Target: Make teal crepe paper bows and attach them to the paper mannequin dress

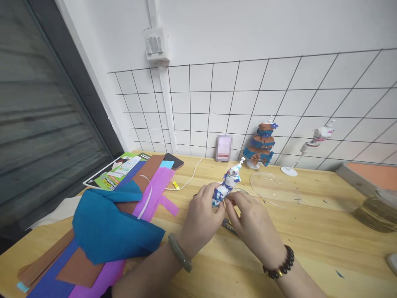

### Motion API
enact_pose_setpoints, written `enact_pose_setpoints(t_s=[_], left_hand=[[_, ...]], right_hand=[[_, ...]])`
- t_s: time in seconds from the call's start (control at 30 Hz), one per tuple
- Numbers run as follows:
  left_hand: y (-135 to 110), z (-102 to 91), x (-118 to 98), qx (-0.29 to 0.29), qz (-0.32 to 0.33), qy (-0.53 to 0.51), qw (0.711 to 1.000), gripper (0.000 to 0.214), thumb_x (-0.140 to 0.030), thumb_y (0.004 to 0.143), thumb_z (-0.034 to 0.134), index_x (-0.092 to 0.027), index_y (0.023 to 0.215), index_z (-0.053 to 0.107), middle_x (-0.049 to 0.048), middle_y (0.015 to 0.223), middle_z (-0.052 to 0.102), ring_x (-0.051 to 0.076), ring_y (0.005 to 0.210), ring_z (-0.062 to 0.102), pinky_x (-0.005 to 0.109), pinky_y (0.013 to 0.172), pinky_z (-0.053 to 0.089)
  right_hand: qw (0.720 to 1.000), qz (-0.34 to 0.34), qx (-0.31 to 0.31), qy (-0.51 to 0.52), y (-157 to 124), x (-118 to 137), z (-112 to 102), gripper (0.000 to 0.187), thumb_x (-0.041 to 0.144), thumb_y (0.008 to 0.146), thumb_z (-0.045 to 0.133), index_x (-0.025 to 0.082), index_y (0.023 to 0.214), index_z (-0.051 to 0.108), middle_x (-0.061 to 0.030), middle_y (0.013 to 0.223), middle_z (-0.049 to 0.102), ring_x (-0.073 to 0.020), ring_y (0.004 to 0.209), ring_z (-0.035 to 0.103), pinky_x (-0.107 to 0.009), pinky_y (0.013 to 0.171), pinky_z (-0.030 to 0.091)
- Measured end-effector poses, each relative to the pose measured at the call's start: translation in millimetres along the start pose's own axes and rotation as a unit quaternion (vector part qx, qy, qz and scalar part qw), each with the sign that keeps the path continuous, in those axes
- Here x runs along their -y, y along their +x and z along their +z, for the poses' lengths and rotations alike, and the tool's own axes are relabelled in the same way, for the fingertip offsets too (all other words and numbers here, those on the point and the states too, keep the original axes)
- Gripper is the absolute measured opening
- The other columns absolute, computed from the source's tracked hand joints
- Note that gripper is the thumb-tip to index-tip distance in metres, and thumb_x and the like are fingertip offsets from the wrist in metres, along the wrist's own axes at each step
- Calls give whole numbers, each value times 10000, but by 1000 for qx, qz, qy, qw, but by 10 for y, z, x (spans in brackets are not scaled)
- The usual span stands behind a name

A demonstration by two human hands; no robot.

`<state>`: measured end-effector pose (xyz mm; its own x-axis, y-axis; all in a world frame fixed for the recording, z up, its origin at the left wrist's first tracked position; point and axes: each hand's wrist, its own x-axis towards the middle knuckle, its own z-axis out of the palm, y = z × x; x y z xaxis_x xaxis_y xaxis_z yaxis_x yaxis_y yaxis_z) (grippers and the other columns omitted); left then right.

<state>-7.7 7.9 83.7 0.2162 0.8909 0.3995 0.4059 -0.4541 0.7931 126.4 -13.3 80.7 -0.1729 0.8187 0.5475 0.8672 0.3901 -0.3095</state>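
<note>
My left hand (206, 211) is closed around a small white doll form (232, 178) with torn bits of blue on it. The form leans to the right, its pale knobbed top pointing up; its lower end is hidden in my grip. My right hand (248, 215) is closed beside that lower end, thumb and fingertips drawn together against it. What these fingertips pinch is too small to make out. Under my hands lies a dark utility knife (229, 226), partly covered by my right hand.
Blue crepe paper (108, 223) lies over brown, violet and magenta sheets on the left. A phone (173, 161) and white cable (194, 174) lie behind. Along the wall stand a ruffled doll form (260, 145) and a barer one (319, 136). Wide tape (378, 211) sits right.
</note>
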Motion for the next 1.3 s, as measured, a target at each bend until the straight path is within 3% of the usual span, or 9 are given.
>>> enact_pose_setpoints(t_s=[0.23,0.4,0.63,0.9,1.17,1.3], left_hand=[[-20,22,-16,14,22,69,997,249,-147,761,485,-224,992,536,54,932,587,219,878,527,303,731,379],[-36,61,14,9,16,62,998,236,-137,757,481,-225,971,523,45,932,593,208,872,537,296,732,383],[-9,39,31,15,-19,60,998,287,-128,724,498,-235,989,479,21,964,594,190,899,541,292,759,398],[-45,77,24,17,0,84,996,196,-153,753,482,-232,932,495,21,907,599,187,846,543,275,694,385],[-25,83,21,23,-26,-1,999,194,-202,734,536,-228,922,502,17,890,610,174,818,551,249,668,389],[1,64,44,18,-51,-38,998,202,-214,736,543,-226,933,499,11,856,607,162,785,558,245,668,401]], right_hand=[[999,27,20,-2,-9,50,9,209,214,863,404,171,702,530,-67,659,584,-188,637,546,-291,601,392],[999,47,28,-1,-19,37,13,201,187,838,422,179,656,508,-56,628,568,-184,611,540,-282,574,382],[994,68,78,40,18,69,-62,192,193,859,395,186,747,551,-52,694,588,-190,663,551,-293,604,392],[998,45,36,-26,4,39,-12,195,191,840,426,181,655,485,-49,634,556,-171,591,516,-278,575,360],[997,80,10,1,-8,46,-40,263,233,814,472,190,556,444,-21,564,511,-152,551,475,-265,550,336],[995,86,27,53,4,79,-105,214,215,830,447,188,632,522,-31,625,559,-169,612,518,-281,599,371]])
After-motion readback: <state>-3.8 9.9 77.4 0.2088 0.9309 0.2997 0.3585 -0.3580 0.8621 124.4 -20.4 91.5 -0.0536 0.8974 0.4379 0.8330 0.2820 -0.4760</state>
